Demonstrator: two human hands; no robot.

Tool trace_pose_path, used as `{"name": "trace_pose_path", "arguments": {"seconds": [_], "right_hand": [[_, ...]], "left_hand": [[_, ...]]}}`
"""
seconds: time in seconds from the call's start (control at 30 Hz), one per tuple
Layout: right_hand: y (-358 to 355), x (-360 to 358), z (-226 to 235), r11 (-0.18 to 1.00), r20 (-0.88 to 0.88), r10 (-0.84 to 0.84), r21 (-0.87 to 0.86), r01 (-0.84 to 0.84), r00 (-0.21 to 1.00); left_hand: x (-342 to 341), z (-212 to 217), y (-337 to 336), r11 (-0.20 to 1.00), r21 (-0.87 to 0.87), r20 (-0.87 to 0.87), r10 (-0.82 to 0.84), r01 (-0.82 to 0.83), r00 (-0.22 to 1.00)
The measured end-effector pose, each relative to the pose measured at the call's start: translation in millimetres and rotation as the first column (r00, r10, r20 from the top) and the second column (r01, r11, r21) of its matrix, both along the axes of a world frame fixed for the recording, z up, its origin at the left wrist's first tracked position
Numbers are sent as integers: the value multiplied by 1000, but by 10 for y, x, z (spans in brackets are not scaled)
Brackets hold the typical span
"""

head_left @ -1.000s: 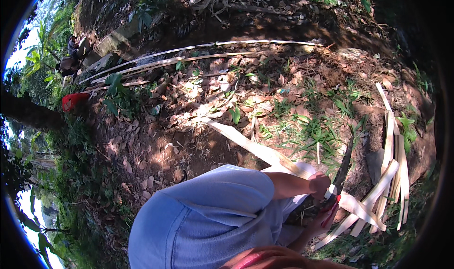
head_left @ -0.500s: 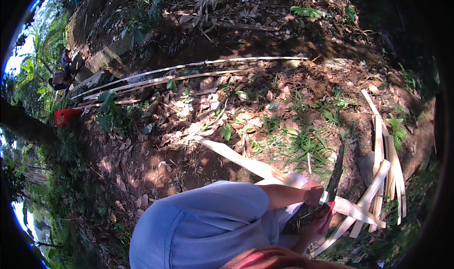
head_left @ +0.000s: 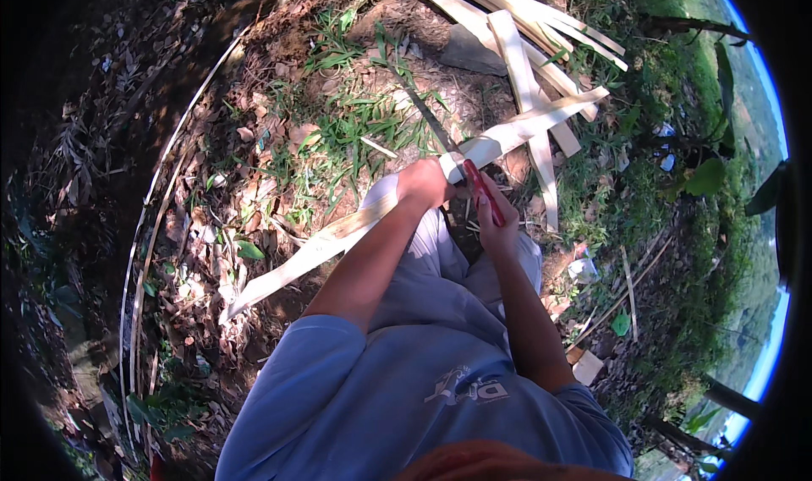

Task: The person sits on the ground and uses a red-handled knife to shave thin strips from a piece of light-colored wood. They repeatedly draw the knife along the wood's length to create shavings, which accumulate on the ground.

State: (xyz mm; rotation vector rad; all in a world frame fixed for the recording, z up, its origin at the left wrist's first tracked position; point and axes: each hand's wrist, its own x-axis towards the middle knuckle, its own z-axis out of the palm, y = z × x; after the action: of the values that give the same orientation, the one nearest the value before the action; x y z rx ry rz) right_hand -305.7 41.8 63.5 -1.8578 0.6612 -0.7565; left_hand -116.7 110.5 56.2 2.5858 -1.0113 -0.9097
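A long pale wooden strip, which looks like split bamboo [head_left: 292, 265], lies slantwise across my lap, its far right part resting over other strips. My left hand [head_left: 425, 182] is closed around the strip near its middle. In my right hand [head_left: 499, 223] is the red handle of a machete [head_left: 427, 115]. Its long dark blade points up and away to the left, crossing the strip just right of my left hand. Both hands are close together above my knees. The fingertips of my right hand are partly hidden by the handle.
Several pale strips [head_left: 514, 58] lie in a crossed pile at the far right, beside a flat grey stone [head_left: 474, 51]. Long thin poles [head_left: 173, 138] stretch along the ground at left. Grass [head_left: 351, 130] and dry leaves cover the ground ahead; green slope plants [head_left: 677, 227] border the right.
My view has swung to the right and down, so hands, lap and pile now appear nearer the middle. My left hand still holds the strip and my right hand the machete.
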Motion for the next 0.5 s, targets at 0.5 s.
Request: {"name": "trace_pose_path", "arguments": {"seconds": [0.5], "right_hand": [[85, -17, 115, 994, -73, 36, 102, -28, 997]], "left_hand": [[47, -40, 39, 998, 59, 7, -8, 8, 1000]]}}
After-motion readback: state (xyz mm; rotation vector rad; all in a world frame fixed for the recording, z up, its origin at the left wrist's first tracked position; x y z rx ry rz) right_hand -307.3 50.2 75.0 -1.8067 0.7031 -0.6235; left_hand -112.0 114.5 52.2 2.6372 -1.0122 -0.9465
